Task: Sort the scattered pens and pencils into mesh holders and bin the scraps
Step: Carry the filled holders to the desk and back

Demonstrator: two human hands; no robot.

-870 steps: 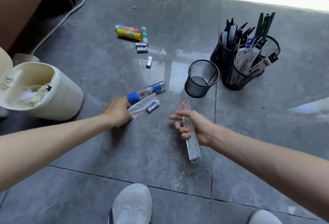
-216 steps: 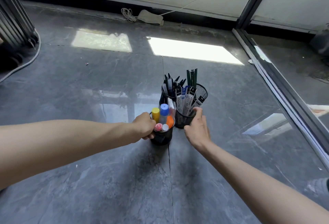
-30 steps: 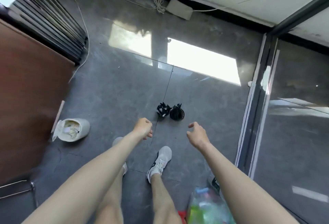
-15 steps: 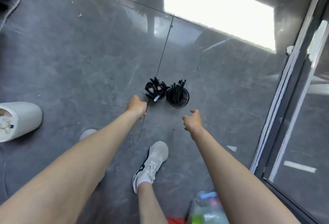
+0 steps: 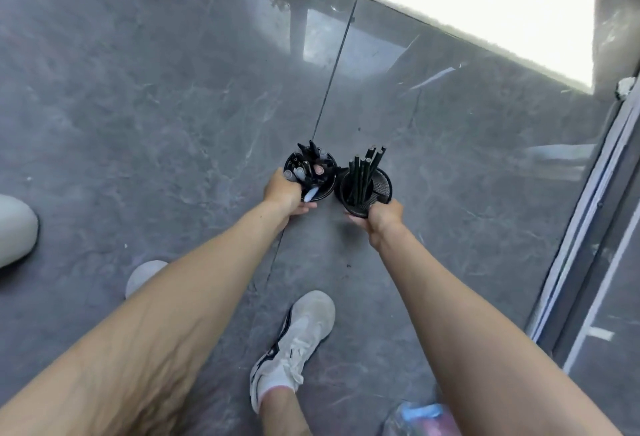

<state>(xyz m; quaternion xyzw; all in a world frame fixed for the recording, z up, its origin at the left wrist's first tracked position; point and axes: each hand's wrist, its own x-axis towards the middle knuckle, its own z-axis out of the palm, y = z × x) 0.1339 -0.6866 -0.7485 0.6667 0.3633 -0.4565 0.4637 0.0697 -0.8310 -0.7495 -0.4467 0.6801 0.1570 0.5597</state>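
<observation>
Grey floor (image 5: 173, 89); left hand (image 5: 284, 191), right hand (image 5: 382, 219) now round mesh holders (image 5: 381, 185).

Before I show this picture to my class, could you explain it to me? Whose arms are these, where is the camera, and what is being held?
There is no machine here. A person wears one wide-angle camera on the head, looking forward and down, so the two bare arms reaching away are that person's own. The left hand has its grip on a black mesh pen holder crowded with pens and markers. The right hand grips a matching pencil holder with dark pencils standing in it. The two holders are side by side over a grey tiled floor. Whether they rest on it or are already lifted cannot be told. Nearer the camera is the person's pale shoe, and part of a white bin shows at the left edge.
</observation>
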